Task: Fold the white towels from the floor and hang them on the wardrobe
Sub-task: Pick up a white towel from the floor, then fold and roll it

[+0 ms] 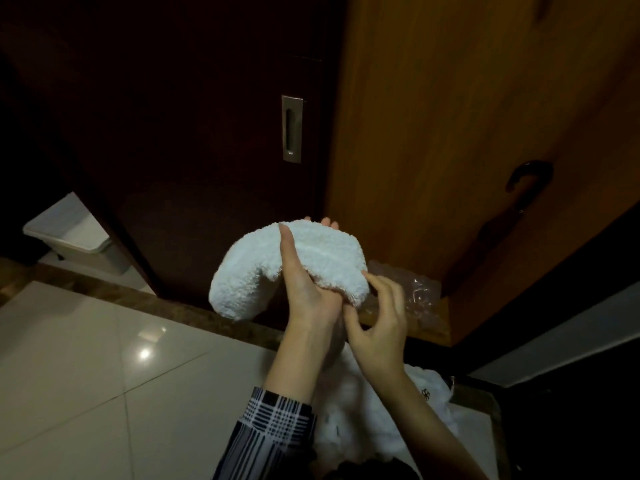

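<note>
Draped over the left hand [304, 289], a folded white towel [291, 268] is held up in front of the dark wardrobe door [207, 133] — thumb along its near face, fingertips showing past the top edge. Beside it the right hand [377, 327] pinches the towel's lower right corner with curled fingers. More white towels [363, 417] lie heaped on the tiled floor [104, 358] below the forearms — just beside a checked sleeve [273, 431].

glossy white tile floor [86, 358], white bin [74, 233] at left.
</note>
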Motion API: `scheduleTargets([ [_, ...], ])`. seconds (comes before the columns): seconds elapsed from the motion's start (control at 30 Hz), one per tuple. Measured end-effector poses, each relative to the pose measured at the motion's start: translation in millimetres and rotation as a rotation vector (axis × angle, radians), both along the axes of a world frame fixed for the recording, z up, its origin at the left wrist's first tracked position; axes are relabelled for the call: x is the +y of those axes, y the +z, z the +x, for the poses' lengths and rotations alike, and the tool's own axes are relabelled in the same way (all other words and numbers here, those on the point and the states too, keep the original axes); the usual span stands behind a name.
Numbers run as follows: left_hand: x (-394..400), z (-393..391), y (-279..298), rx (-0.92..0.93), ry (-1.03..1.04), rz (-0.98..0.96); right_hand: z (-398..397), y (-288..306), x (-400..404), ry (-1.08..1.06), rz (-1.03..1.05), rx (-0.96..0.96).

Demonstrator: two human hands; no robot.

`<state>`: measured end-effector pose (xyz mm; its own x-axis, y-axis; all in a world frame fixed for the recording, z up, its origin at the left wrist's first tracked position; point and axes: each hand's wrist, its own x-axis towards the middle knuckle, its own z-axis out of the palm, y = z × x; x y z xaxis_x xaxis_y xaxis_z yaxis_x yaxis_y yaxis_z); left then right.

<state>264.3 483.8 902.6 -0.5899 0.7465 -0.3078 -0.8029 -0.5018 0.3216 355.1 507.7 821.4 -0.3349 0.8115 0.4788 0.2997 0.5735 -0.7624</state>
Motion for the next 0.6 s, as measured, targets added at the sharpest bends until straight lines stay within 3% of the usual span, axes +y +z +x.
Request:
scheduleTargets([
  [0.3,-7.2,-9.9,8.6,-0.03,0.113,-0.021,-36.3,-5.5,-13.5,-0.077,-0.225,0.203],
  [0.4,-12.6,-23.1,4.0,0.107,0.151,-0.126,-29.6,-8.4,5.0,0.104,-0.077,0.024],
  [0.47,-17.2,-36.1,-4.4,0.209,0.192,-0.294,-19.1,-3.8,22.5,0.328,0.016,-0.152],
  [0.6,-26.6,-51.2,-20.9,0.231,0.125,-0.546,-8.2,8.5,32.7,0.664,-0.119,-0.377],
])
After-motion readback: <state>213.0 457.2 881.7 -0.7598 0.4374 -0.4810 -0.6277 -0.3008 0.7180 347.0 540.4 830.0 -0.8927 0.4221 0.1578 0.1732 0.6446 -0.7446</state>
